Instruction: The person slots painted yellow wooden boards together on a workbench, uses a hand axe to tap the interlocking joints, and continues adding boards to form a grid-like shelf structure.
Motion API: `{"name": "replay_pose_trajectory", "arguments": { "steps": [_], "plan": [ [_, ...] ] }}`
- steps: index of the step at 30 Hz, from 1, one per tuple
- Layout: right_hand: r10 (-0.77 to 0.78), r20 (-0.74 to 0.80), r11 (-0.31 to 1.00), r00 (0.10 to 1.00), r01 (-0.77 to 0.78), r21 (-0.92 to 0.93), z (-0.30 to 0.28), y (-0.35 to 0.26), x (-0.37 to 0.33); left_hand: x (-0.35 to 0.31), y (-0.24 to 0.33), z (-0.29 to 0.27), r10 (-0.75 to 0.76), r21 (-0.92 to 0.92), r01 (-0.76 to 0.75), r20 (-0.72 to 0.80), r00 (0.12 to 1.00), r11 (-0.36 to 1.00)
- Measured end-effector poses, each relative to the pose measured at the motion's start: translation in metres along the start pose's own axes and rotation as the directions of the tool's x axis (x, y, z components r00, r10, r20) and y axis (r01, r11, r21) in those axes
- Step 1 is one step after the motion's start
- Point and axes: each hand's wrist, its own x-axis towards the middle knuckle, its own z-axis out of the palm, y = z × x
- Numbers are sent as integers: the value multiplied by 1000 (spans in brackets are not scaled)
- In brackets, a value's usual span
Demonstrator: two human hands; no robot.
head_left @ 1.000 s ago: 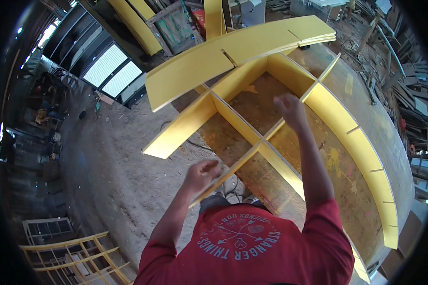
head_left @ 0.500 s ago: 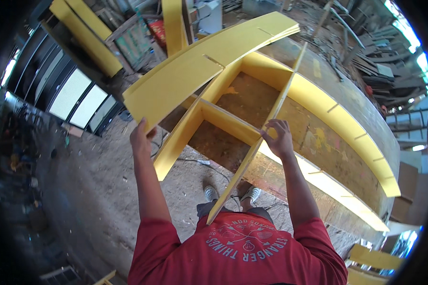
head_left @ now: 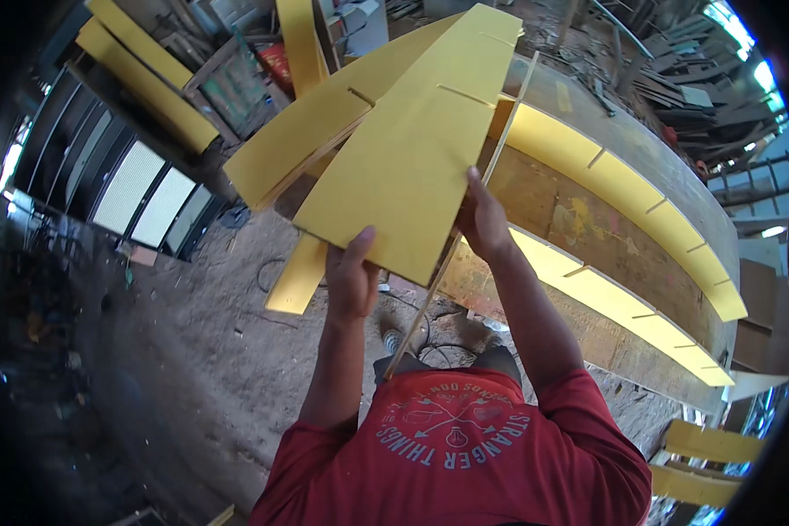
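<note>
A long yellow board with slots (head_left: 412,167) slants across the front of me, held in both hands. My left hand (head_left: 353,272) grips its near end, thumb on top. My right hand (head_left: 484,215) holds its right edge with the thumb over the face. Behind it to the left lie more yellow slotted boards (head_left: 294,145), partly covered. Under the held board stands a frame of upright yellow slotted boards (head_left: 649,206) on a stained wooden worktable (head_left: 535,188). One thin crosswise board (head_left: 511,118) of that frame reaches toward my waist. The held board hides the frame's left compartments.
Yellow boards (head_left: 149,83) lean at the back left near dark shelving with pale panels (head_left: 131,188). Scrap wood (head_left: 688,96) is heaped at the back right. A cable (head_left: 430,337) runs over the dirt floor by my feet. More yellow boards (head_left: 710,443) lie at the lower right.
The top yellow board has come off the stack, swinging right and toward me over the frame. My right hand has left the frame's crosswise board and grips this board too.
</note>
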Motion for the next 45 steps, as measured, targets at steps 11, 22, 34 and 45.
{"name": "replay_pose_trajectory", "arguments": {
  "steps": [11,22,34,45],
  "plan": [
    [378,-322,863,868,-203,463,-88,-42,-145,-168,-106,126,84,783,-437,450,889,441],
    [118,-153,862,981,-25,507,-180,8,-238,-290,-152,212,-64,904,-380,399,915,196],
    [-59,91,596,994,109,-795,-295,-74,-253,-339,-177,186,45,894,-186,184,982,407],
    [-562,712,-314,422,687,-655,-266,-242,-17,-339,-182,170,5,902,-147,158,987,407]
  ]
}}
